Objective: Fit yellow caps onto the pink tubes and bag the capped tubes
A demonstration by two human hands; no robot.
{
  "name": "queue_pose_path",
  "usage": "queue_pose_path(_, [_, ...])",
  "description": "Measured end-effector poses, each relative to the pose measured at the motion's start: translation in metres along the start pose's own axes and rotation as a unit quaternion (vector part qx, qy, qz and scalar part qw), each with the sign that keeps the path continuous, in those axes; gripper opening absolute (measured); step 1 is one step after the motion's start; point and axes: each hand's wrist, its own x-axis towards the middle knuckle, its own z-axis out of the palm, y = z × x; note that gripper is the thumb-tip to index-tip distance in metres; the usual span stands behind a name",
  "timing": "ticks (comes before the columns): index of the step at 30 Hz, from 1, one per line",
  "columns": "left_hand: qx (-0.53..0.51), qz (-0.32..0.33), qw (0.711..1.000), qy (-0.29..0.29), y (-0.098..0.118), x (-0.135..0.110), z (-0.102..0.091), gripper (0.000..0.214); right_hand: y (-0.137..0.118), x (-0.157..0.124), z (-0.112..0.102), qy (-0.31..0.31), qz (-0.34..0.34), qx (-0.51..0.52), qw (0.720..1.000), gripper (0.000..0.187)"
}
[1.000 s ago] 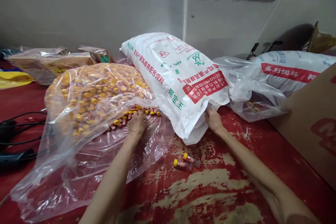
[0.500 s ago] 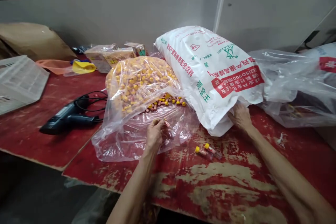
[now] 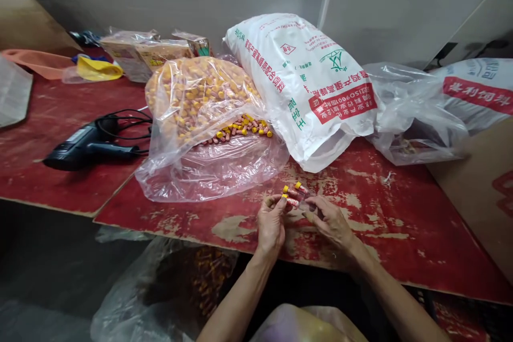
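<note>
My left hand [image 3: 271, 224] pinches a small yellow-capped vial [image 3: 292, 202] with a red-and-white label, just above the table's front part. Facing it, my right hand [image 3: 331, 222] has its fingers closed on a clear plastic tube [image 3: 306, 206] at the vial's uncapped end. Whether the tube is over the vial or only against it, I cannot tell. Just beyond my fingers, two similar yellow-capped pieces [image 3: 301, 188] lie on the red table [image 3: 248, 224]. Behind them a large clear bag [image 3: 200, 96] bulges with many such vials, some showing at its mouth.
A white printed sack [image 3: 300, 80] leans beside the bag. On the left lies a dark heat gun [image 3: 88, 141] with its cord. Clear plastic [image 3: 417, 112] and a cardboard box [image 3: 476, 192] are on the right. Below the table edge hangs another bag [image 3: 160, 283] holding vials.
My right hand has come away from the white sack's lower edge, now with a clear tube. My left hand has moved right and nearer with the vial, and both hands meet. The view has shifted.
</note>
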Motion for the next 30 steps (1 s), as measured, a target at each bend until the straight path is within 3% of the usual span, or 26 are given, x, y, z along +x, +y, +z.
queue_pose_path(8, [-0.021,-0.023,0.999,-0.012,-0.001,-0.011,-0.006,0.038,-0.001,-0.010,-0.007,0.002,-0.007,-0.057,0.998,0.024])
queue_pose_path(11, [-0.020,-0.034,0.999,-0.031,0.000,-0.013,-0.008,0.033,0.001,-0.009,-0.016,0.050,0.086,0.048,0.994,0.025])
queue_pose_path(14, [-0.017,-0.053,0.998,-0.029,0.000,-0.016,-0.010,0.033,0.006,-0.009,-0.019,0.126,0.186,0.252,0.941,0.031])
queue_pose_path(16, [-0.015,-0.065,0.997,-0.028,-0.002,-0.018,-0.011,0.034,0.009,-0.010,-0.016,0.163,0.201,0.351,0.900,0.039])
queue_pose_path(18, [-0.008,-0.074,0.997,-0.028,-0.005,-0.020,-0.012,0.035,0.009,-0.013,-0.008,0.185,0.204,0.381,0.883,0.047])
queue_pose_path(25, [0.025,-0.073,0.997,-0.026,-0.017,-0.029,-0.011,0.038,-0.007,-0.022,0.011,0.164,0.209,0.335,0.904,0.027])
queue_pose_path(28, [0.047,-0.033,0.998,-0.030,-0.023,-0.031,-0.012,0.033,-0.012,-0.022,0.004,0.080,0.191,0.286,0.935,0.023])
queue_pose_path(30, [0.071,-0.010,0.997,-0.034,-0.028,-0.033,-0.016,0.030,-0.012,-0.022,0.000,0.006,0.136,0.232,0.963,0.020])
